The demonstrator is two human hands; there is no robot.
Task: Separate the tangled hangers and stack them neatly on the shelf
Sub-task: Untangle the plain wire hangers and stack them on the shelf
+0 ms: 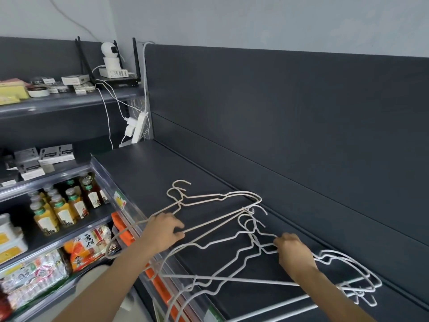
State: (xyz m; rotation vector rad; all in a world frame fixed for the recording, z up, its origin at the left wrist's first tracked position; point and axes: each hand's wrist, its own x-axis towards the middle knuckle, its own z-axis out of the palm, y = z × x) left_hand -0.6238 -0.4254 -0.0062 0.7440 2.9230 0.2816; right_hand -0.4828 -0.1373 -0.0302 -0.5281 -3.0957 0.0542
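Observation:
Several thin white wire hangers [218, 248] lie tangled on the dark grey shelf [148, 173], their hooks crossing near the middle. My left hand [162, 232] pinches the bottom wire of the upper pair, whose hooks [178, 188] point away to the left. My right hand [294, 254] grips the necks of the lower bunch, just below their hooks. That bunch's curved shoulders [352, 263] spread to the right, and other ends hang over the shelf's front edge.
The shelf's upright back panel [278, 117] rises behind the hangers. On the left stand lower shelves with juice bottles [58, 210] and snack packets [88, 247]. A white power strip [139, 127], cables and a small camera [110, 56] sit at the far corner.

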